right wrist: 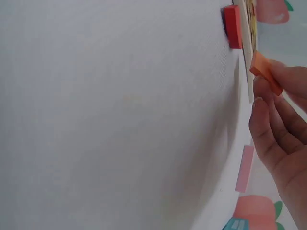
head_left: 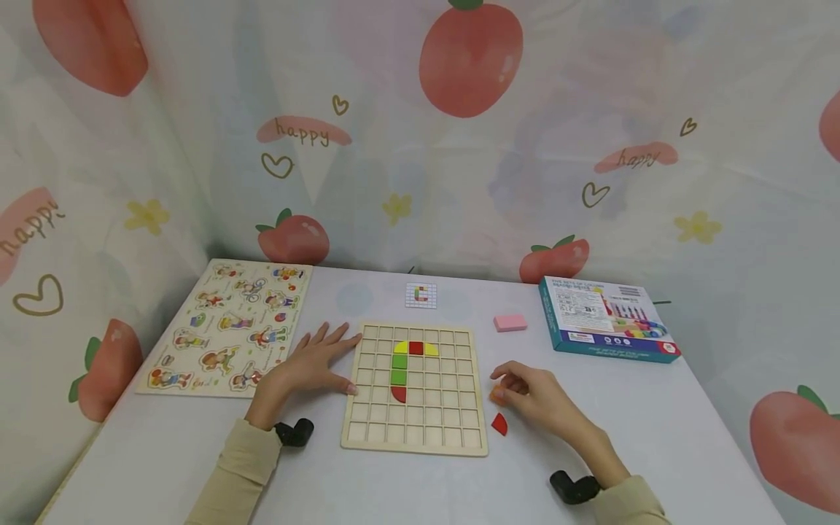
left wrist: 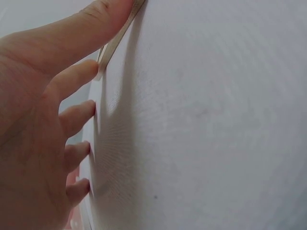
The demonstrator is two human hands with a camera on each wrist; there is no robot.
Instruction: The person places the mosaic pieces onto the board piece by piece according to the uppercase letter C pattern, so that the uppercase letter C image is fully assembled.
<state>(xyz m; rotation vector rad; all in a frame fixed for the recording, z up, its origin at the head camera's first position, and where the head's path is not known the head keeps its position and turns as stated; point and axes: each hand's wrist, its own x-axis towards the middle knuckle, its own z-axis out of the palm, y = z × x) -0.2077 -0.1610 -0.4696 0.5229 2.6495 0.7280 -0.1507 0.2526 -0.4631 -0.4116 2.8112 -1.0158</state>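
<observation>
A wooden grid board (head_left: 415, 450) lies on the table, holding two yellow quarter-round pieces, a red square, two green squares (head_left: 398, 377) and a red quarter-round (head_left: 399, 394). My left hand (head_left: 318, 364) spreads its fingers at the board's left edge, the thumb and forefinger tips touching it. Just off the right edge, my right hand (head_left: 534, 394) pinches an orange block (right wrist: 266, 73) between thumb and fingers. In the right wrist view the block is held up off the cloth. A loose red quarter-round piece (head_left: 500, 424) lies below that hand, beside the board.
Behind the board lies a small pattern card (head_left: 421, 295). A pink block (head_left: 510, 323) and a boxed set (head_left: 610, 319) are at the back right. At the left rests a picture puzzle board (head_left: 226, 328). Patterned cloth hangs close behind the table.
</observation>
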